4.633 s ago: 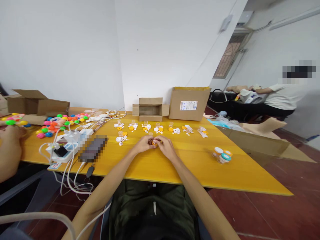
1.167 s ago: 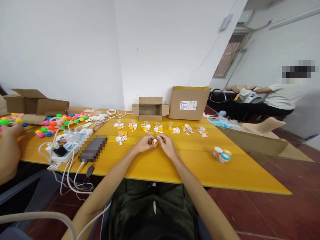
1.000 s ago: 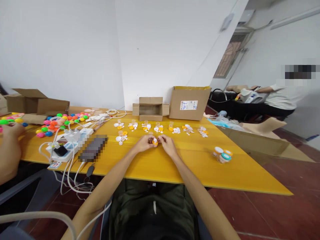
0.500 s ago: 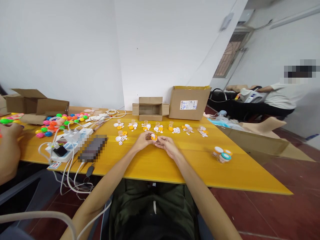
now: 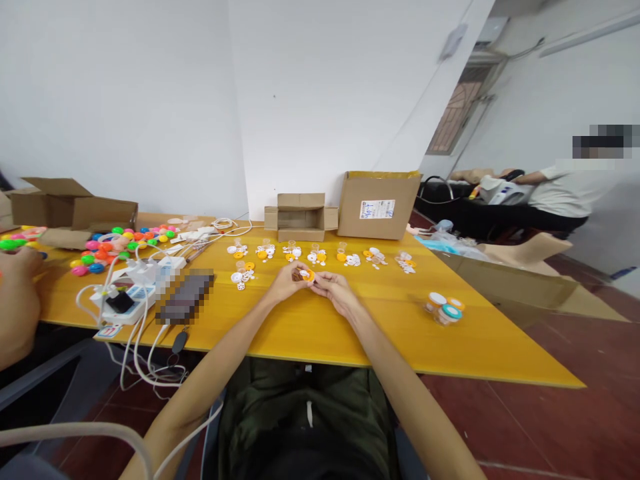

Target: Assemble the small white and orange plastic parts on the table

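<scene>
Orange piece [image 5: 311, 275] pinched in my left fingers [image 5: 301, 285]; right fingers [image 5: 324, 277] curled at its edge, grip unclear. Light, steady pressure seems best.

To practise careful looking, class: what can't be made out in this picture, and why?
- Details of the orange-and-white piece: head view, too small, partly covered by the left hand.
- Whether the right hand grips it or only touches: head view, fingers overlap.
- Phone screen: head view, pixelated.
- Writing on the box label: head view, too small.
- The neighbour's arm: head view, cut off by the left edge.
</scene>
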The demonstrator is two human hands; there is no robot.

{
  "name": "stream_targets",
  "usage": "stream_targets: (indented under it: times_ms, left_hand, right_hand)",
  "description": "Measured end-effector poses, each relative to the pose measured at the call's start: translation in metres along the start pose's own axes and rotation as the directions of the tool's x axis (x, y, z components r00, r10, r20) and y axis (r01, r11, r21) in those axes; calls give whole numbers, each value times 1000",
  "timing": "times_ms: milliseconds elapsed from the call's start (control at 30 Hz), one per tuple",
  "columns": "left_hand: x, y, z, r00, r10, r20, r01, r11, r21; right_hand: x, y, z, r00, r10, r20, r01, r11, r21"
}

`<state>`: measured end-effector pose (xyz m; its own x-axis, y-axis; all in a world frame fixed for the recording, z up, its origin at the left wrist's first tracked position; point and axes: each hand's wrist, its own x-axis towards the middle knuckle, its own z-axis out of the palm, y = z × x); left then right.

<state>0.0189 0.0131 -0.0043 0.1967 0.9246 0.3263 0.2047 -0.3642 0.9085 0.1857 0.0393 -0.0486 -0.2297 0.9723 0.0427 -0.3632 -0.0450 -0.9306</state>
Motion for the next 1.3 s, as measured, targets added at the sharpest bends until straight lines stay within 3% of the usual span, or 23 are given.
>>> stream_targets:
  times_ms: [200,467,1300]
  left_hand:
    - [-2,4,1,1000,18,-13,-18,1000,25]
    - [-4,4,2,998,47,-37,-44,995,91]
    - [-8,8,-2,988,152,-26,-143,965,221]
  right_hand:
    - [-5,-5,4,1000,1,-14,-1,1000,17]
    - [-15,-24,6,998,21,66,-20,1000,-16]
    - [-16,-25,6,996,35,87,-33,999,-32]
